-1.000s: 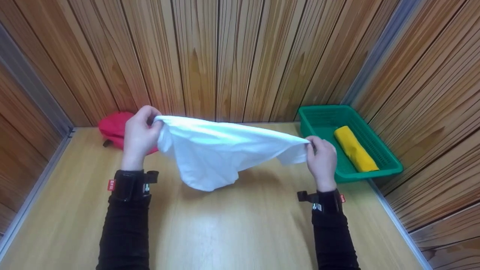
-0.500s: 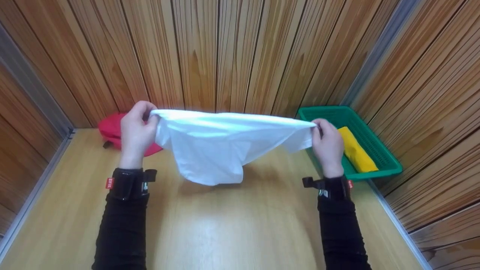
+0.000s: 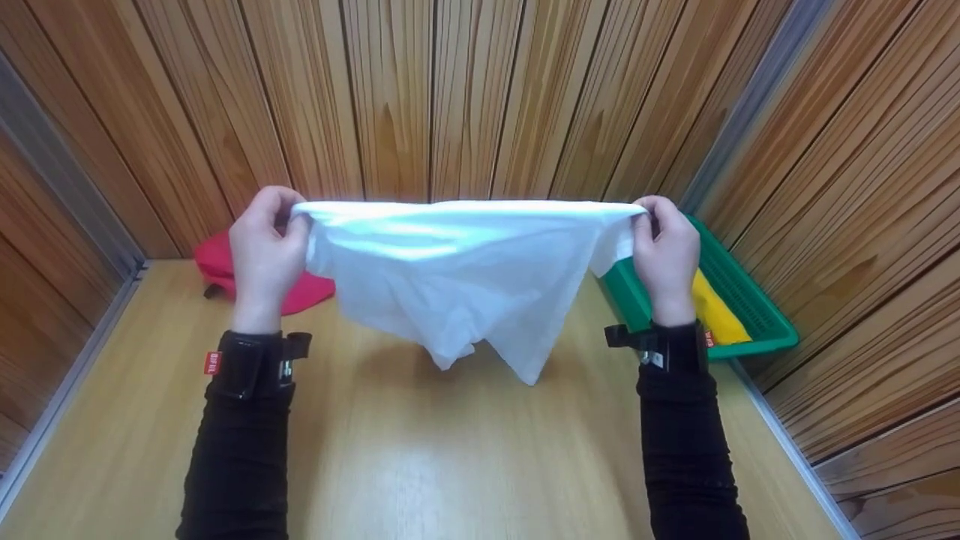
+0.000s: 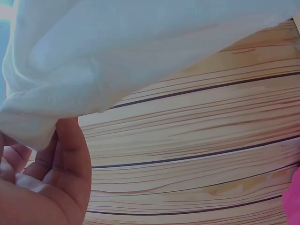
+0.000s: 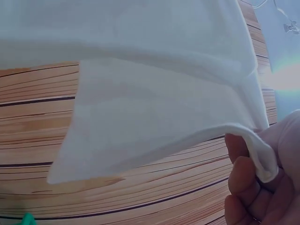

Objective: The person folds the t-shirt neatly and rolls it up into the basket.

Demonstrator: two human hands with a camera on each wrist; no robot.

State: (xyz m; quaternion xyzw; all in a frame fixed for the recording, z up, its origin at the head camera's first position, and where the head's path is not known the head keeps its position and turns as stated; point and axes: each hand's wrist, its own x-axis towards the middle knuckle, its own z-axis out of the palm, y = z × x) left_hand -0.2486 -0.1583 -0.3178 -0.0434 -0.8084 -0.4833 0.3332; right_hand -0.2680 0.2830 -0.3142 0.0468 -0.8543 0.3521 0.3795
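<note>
Above the tabletop [image 3: 465, 472], your left hand [image 3: 266, 255] and right hand [image 3: 669, 259] each pinch one end of the upper edge of the white cloth [image 3: 457, 262]; its lower part hangs free. It looks light, limp and unlikely to break; grip near the corners, keeping the edge taut. Beyond sit the green basket [image 3: 772, 341] and red cap [image 3: 306, 294].

On my head feed, bright light bleaches the top of the white cloth [image 3: 465, 255] and leaves a pale glare on the table [image 3: 420, 480], with soft shadow beneath the cloth. My wrist feeds look hazy; the right flares at its right edge, the left at its upper-left corner.
</note>
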